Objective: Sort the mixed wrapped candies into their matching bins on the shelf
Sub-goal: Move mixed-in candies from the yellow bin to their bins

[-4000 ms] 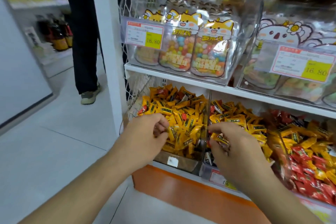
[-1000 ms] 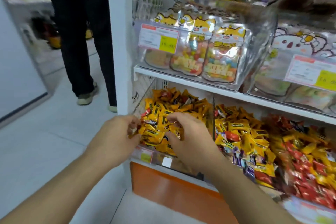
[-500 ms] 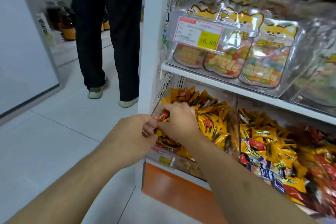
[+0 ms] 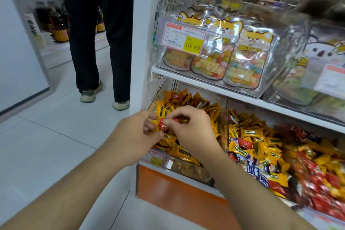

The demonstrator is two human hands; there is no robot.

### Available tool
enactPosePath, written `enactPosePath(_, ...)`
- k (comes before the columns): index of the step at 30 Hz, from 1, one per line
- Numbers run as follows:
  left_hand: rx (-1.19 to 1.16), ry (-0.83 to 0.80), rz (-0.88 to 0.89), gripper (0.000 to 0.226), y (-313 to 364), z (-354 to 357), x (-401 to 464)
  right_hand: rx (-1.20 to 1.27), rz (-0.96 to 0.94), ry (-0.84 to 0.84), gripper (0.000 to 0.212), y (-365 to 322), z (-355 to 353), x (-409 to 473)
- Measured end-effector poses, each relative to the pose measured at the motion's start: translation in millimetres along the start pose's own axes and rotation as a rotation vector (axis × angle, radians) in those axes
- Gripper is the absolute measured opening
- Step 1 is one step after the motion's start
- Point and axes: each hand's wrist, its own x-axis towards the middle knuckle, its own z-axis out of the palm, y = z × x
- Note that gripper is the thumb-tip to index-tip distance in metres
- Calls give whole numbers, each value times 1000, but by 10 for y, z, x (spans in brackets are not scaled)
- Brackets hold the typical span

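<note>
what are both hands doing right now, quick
Left hand: holds wrapped candies, red and yellow.
Right hand: fingers pinch a red candy over the leftmost bin.

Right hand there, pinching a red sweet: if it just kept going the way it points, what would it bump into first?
Probably the left hand: the right hand points left, and their fingertips nearly meet around the red candy. Depth is hard to judge.

A person in black trousers (image 4: 97,30) and pale shoes (image 4: 91,92) stands on the light tiled floor (image 4: 56,136). Behind them, dark bottles (image 4: 56,24) line a low shelf. A price label (image 4: 183,37) reads 16.80.
</note>
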Motion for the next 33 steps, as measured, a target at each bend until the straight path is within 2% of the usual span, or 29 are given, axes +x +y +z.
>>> enactPosePath(2, -99, -45, 38, 37, 124, 67, -6, 68, 18, -2, 10, -63, -183, -169)
enactPosePath(4, -179, -81, 77, 28, 272, 163, -33, 143, 41, -4, 10, -71, -378, -326)
enactPosePath(6, -236, -96, 100, 21, 426, 295, -63, 197, 57, -17, 18, -13, -588, -455)
enactPosePath(8, -258, -108, 109, 21, 575, 453, -85, 200, 71, -34, 27, 101, -797, -554)
enactPosePath(11, -289, -151, 132, 24, 798, 707, -123, 162, 118, -22, 26, 261, -1084, -684)
enactPosePath(18, -284, -302, 194, 41, 1305, 1371, -293, 70, 206, 122, 19, 690, -1825, -1044)
enactPosePath(22, -246, -280, 237, 31, 1441, 1573, -333, 28, 249, 310, 18, 921, -2342, -1214)
enactPosePath(24, -200, -250, 257, 26, 1468, 1615, -354, -93, 299, 452, 17, 1078, -2549, -1282)
enactPosePath(26, -152, -235, 273, 26, 1465, 1630, -367, -212, 370, 520, 18, 1212, -2671, -1318)
enactPosePath(31, -57, -218, 291, 32, 1370, 1556, -369, -311, 385, 352, 40, 1285, -2658, -1286)
enactPosePath(33, -52, -201, 290, 31, 1323, 1486, -364, -312, 362, 342, 42, 1214, -2607, -1249)
